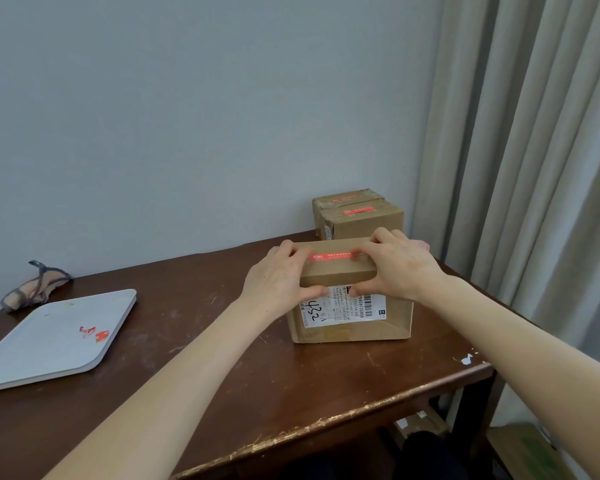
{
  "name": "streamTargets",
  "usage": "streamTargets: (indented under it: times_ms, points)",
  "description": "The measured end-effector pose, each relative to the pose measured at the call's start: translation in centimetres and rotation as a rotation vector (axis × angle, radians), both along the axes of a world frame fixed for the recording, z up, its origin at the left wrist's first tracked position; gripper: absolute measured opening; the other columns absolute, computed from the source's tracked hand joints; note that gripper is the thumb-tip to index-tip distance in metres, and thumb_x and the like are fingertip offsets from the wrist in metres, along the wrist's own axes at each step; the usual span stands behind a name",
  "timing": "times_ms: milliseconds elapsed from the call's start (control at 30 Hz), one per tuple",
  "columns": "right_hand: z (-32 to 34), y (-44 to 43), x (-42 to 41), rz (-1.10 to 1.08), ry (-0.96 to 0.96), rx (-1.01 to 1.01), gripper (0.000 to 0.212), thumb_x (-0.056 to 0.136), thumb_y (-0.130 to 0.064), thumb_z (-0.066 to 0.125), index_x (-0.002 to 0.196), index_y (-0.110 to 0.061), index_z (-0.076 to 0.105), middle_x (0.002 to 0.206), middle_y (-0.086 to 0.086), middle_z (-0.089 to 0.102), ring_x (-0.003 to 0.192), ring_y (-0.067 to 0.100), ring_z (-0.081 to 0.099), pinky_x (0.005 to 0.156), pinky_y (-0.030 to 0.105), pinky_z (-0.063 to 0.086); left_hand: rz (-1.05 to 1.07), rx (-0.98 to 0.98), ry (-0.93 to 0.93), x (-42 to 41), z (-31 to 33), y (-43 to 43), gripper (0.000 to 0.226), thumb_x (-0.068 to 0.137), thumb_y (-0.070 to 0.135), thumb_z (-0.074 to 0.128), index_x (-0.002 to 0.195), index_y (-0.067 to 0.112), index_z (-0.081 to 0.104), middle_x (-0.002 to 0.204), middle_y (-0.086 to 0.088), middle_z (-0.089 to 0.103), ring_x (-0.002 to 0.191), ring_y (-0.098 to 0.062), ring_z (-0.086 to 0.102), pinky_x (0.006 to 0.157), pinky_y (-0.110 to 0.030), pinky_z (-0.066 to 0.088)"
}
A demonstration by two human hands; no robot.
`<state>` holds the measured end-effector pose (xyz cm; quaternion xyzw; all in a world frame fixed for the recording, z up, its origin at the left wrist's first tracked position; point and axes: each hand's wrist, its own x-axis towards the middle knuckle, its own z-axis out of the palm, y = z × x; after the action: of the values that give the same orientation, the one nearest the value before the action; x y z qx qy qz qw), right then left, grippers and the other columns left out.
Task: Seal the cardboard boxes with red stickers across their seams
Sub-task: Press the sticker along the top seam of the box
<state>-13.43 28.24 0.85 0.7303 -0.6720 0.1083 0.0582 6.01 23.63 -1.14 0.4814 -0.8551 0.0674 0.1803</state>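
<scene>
A cardboard box point(350, 327) with a white shipping label stands on the brown table point(222, 375). A red sticker point(333, 256) lies along the seam on its top. My left hand point(278, 278) grips the box's left top edge, fingers over the top beside the sticker's left end and thumb on the front face. My right hand point(399, 265) grips the right top edge the same way, fingers at the sticker's right end. Behind it two more boxes, a far one point(347, 199) and a near one point(364, 221), each carry a red sticker on top.
A white tray point(32, 348) with red sticker scraps point(96, 333) lies at the table's left. A bundled cloth pouch point(32, 289) sits behind it. Grey curtains point(534, 168) hang at the right, and the table's front edge is chipped.
</scene>
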Motion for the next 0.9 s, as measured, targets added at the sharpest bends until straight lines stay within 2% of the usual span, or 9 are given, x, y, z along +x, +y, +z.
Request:
streamTargets:
  times_ms: [100,167,267,400,500,600,767,900]
  points:
    - [-0.10,-0.01,-0.14,-0.003,-0.032,-0.003,0.072,0.071,-0.064,0.069,0.131,-0.027,0.053,0.121,-0.002,0.047,0.114,0.017,0.043,0.079,0.027,0.034,0.023,0.015,0.021,0.07,-0.01,-0.01,0.071,0.074,0.065,0.062,0.130,0.022,0.051,0.124,0.006,0.047,0.111,-0.011,0.048,0.083,-0.028,0.047]
    - [0.10,-0.04,-0.19,-0.023,-0.026,-0.006,0.078,0.069,-0.065,0.070,0.133,-0.025,0.049,0.123,-0.002,0.048,0.116,0.017,0.044,0.078,0.028,0.033,0.036,0.022,0.037,0.13,0.04,-0.05,0.073,0.072,0.066,0.064,0.128,0.020,0.051,0.122,0.006,0.048,0.109,-0.011,0.050,0.082,-0.027,0.047]
    - [0.24,-0.17,-0.07,-0.022,0.030,0.012,0.088,0.069,-0.068,0.067,0.143,-0.031,0.037,0.130,-0.001,0.044,0.123,0.019,0.040,0.079,0.031,0.035,0.017,0.007,-0.011,-0.01,0.07,-0.06,0.077,0.073,0.067,0.061,0.137,0.029,0.039,0.130,0.005,0.043,0.119,-0.013,0.043,0.081,-0.029,0.047]
    - [-0.13,-0.41,0.09,-0.021,0.062,0.014,0.083,0.066,-0.074,0.065,0.136,-0.033,0.048,0.123,0.000,0.043,0.116,0.020,0.040,0.079,0.030,0.034,0.029,0.004,-0.059,-0.39,-0.16,-0.15,0.071,0.073,0.069,0.059,0.135,0.038,0.041,0.127,0.005,0.041,0.117,-0.014,0.037,0.076,-0.027,0.045]
    - [-0.14,-0.57,0.05,-0.018,0.051,0.021,0.082,0.066,-0.074,0.065,0.134,-0.031,0.051,0.123,0.001,0.044,0.115,0.021,0.040,0.080,0.029,0.033,0.041,0.008,-0.060,-0.47,-0.05,-0.33,0.071,0.072,0.070,0.060,0.134,0.037,0.045,0.126,0.005,0.042,0.118,-0.013,0.038,0.076,-0.027,0.045]
    - [-0.30,-0.52,-0.07,-0.017,0.050,0.013,0.082,0.067,-0.074,0.064,0.135,-0.031,0.050,0.125,0.000,0.043,0.117,0.021,0.040,0.085,0.030,0.037,0.047,-0.014,-0.080,-0.39,-0.35,-0.24,0.073,0.073,0.071,0.057,0.136,0.036,0.042,0.128,0.005,0.042,0.118,-0.013,0.039,0.076,-0.028,0.047]
    - [-0.41,-0.32,-0.20,-0.006,-0.001,0.012,0.081,0.068,-0.070,0.066,0.135,-0.028,0.051,0.125,-0.001,0.044,0.118,0.019,0.040,0.089,0.031,0.040,0.048,-0.012,-0.046,-0.27,-0.47,-0.10,0.075,0.075,0.069,0.058,0.138,0.033,0.042,0.132,0.007,0.043,0.119,-0.013,0.041,0.083,-0.030,0.048]
    - [-0.29,-0.07,-0.64,0.007,-0.041,-0.012,0.084,0.070,-0.063,0.071,0.138,-0.024,0.042,0.129,-0.001,0.048,0.119,0.017,0.044,0.091,0.030,0.040,0.008,-0.040,0.000,0.35,-0.80,0.24,0.071,0.078,0.063,0.059,0.138,0.030,0.039,0.136,0.009,0.043,0.120,-0.012,0.046,0.085,-0.029,0.047]
